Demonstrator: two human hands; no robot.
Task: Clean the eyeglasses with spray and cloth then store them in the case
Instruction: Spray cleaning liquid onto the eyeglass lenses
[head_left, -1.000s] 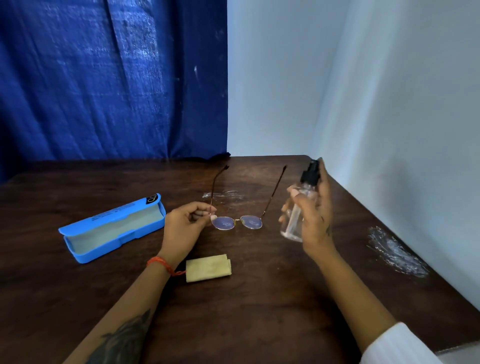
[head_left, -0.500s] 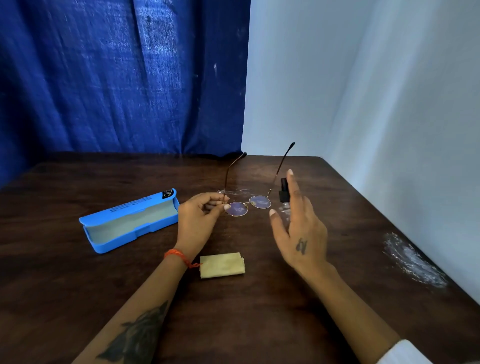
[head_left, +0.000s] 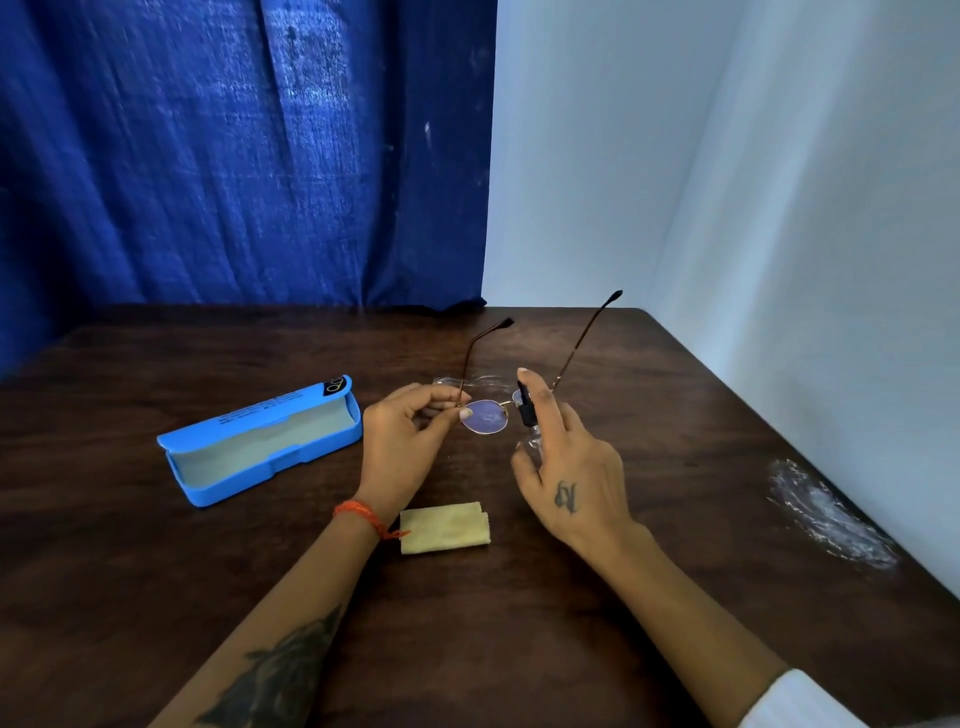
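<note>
My left hand (head_left: 402, 449) pinches the left hinge of the thin-framed eyeglasses (head_left: 485, 414), holding them above the table with the arms pointing away from me. My right hand (head_left: 569, 467) holds the small clear spray bottle (head_left: 529, 426) with a black nozzle right beside the right lens, index finger over the nozzle top. Much of the bottle is hidden behind my fingers. A folded yellow cloth (head_left: 444, 527) lies on the table near my left wrist. The open blue case (head_left: 260, 441) lies to the left.
The dark wooden table (head_left: 519, 623) meets a white wall (head_left: 805, 260) on the right and a blue curtain (head_left: 234, 156) at the back. Crumpled clear plastic (head_left: 826, 514) lies near the right edge, and another clear piece (head_left: 478, 382) sits behind the glasses.
My right hand has turned palm-down and brought the bottle in from the right, close to the right lens. My left hand lifted the glasses slightly, arms tilting upward.
</note>
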